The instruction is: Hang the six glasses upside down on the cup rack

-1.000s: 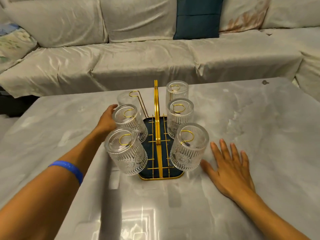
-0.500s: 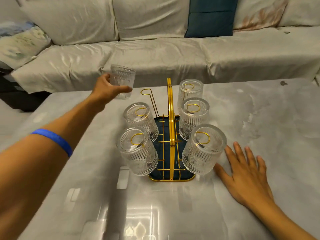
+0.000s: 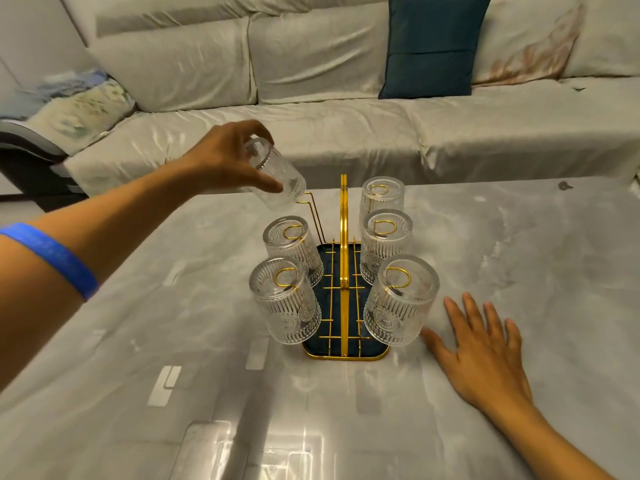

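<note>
A gold wire cup rack (image 3: 344, 237) with a dark blue base stands on the grey marble table (image 3: 519, 258). Several ribbed clear glasses hang upside down on its prongs: two on the left (image 3: 292, 251) (image 3: 284, 301) and three on the right (image 3: 382, 197) (image 3: 386, 244) (image 3: 401, 299). My left hand (image 3: 221, 157) grips another ribbed glass (image 3: 275, 178), tilted mouth down over the tip of the bare back-left prong (image 3: 311, 206). My right hand (image 3: 481, 344) lies flat on the table beside the rack's front right glass, fingers spread.
A sofa under a pale cover (image 3: 346, 140) runs along the table's far edge, with a dark blue cushion (image 3: 429, 46) and a patterned pillow (image 3: 79, 112) on it. A small dark speck (image 3: 564, 185) sits on the table's far right.
My left hand lifted the glass from beside the rack, turned it from upright to tilted mouth down, and brought it right to the bare back-left prong. My right hand stayed flat.
</note>
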`<state>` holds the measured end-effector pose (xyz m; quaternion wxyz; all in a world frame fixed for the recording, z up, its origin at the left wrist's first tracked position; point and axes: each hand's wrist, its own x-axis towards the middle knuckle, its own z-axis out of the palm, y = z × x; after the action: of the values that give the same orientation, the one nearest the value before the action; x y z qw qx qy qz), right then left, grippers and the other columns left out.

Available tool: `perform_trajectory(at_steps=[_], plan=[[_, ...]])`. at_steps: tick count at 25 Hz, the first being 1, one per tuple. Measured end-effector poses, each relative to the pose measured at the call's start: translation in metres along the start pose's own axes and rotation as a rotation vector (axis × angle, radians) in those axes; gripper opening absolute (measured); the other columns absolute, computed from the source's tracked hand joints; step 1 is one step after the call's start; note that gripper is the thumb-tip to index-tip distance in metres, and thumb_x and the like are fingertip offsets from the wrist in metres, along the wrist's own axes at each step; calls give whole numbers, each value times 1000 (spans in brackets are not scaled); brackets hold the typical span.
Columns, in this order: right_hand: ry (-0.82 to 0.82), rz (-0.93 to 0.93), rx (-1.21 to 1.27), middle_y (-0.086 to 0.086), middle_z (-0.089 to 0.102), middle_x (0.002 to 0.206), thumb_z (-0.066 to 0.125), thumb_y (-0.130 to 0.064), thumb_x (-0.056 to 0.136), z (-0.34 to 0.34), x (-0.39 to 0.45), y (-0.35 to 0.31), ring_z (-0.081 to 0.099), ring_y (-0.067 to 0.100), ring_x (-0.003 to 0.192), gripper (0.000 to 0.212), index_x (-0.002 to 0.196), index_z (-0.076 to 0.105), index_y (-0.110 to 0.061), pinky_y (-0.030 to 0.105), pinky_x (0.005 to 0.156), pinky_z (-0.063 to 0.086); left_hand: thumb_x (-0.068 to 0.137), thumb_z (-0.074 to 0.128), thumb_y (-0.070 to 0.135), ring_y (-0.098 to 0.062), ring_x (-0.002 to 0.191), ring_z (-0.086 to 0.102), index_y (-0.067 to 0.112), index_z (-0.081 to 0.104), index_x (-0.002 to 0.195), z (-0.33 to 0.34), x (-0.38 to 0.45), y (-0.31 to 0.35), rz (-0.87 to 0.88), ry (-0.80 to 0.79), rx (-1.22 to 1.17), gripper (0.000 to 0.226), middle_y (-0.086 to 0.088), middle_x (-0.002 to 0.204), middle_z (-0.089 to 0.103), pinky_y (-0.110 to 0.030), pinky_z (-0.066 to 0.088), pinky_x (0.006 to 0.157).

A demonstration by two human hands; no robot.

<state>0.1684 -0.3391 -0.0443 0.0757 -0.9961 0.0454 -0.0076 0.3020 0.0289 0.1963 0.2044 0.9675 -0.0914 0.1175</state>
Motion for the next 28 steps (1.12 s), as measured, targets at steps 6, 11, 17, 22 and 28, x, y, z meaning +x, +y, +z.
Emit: perform_trajectory(at_steps=[6, 11, 17, 22, 28], plan=[[5, 5, -1, -3, 2, 163, 5, -82, 79, 0, 1, 0, -4, 23, 148, 85, 151, 7, -36, 47, 116, -3, 58, 90, 40, -17, 89, 60, 21, 61, 123, 25, 10, 8, 29, -164, -14, 74, 2, 107, 63, -21, 49, 70], [-6, -2, 6, -3, -3, 163, 5, -80, 81, -2, 0, -1, -9, 22, 148, 84, 152, 3, -36, 46, 116, -7, 64, 88, 33, -17, 101, 54, 16, 56, 134, 50, 15, 7, -8, -244, -48, 79, -9, 129, 62, -31, 45, 85], [-7, -10, 13, -3, -3, 163, 6, -80, 82, -4, 0, -1, -10, 22, 148, 83, 152, 2, -36, 46, 117, -8, 68, 87, 29, -21, 109, 55, 14, 54, 136, 71, 21, 8, -42, -331, -89, 77, -10, 135, 59, -31, 45, 88], [-11, -9, 8, -3, -4, 163, 5, -80, 81, -6, -1, -2, -10, 22, 148, 83, 152, 1, -36, 47, 117, -7, 67, 87, 25, -21, 95, 59, 15, 56, 132, 74, 23, 5, -52, -327, -118, 73, -10, 125, 63, -24, 46, 74], [-27, -13, -5, -4, -4, 163, 7, -79, 82, -7, -2, -3, -9, 22, 148, 82, 151, 2, -36, 47, 117, -5, 70, 85, 26, -22, 98, 57, 16, 52, 135, 74, 22, 5, -107, -362, -117, 74, -12, 131, 60, -29, 45, 78]])
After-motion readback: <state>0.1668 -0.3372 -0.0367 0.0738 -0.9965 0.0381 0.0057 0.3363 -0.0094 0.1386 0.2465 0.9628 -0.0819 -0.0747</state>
